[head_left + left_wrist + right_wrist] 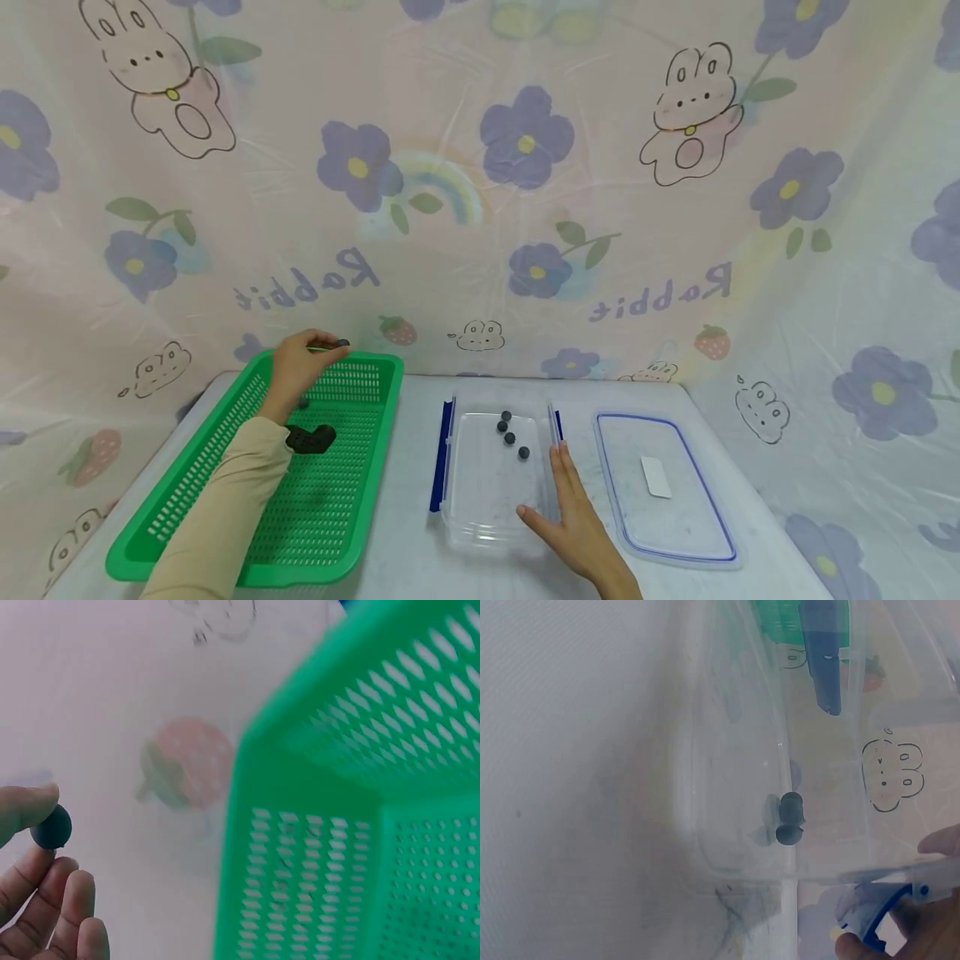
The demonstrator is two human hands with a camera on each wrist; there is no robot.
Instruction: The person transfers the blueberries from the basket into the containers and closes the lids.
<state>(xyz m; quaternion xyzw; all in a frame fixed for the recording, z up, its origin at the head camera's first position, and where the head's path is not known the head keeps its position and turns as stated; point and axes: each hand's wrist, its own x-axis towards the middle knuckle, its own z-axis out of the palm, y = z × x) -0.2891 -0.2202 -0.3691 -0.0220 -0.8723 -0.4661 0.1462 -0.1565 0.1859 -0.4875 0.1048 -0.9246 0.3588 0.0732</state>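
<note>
I see the left hand [297, 367] pinching a berry [54, 829], likely light, bruisable: hold its sides gently; right hand [575, 525] straight-fingered.

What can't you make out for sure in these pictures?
- Head view: the left sleeve hides part of the basket and perhaps one end of the dark lump; what that lump is, I can't tell.
- Head view: any print on the white patch is too small to read.
- Left wrist view: the right edge cuts off the basket.
- Right wrist view: the frame's corner cuts off the right hand.
</note>
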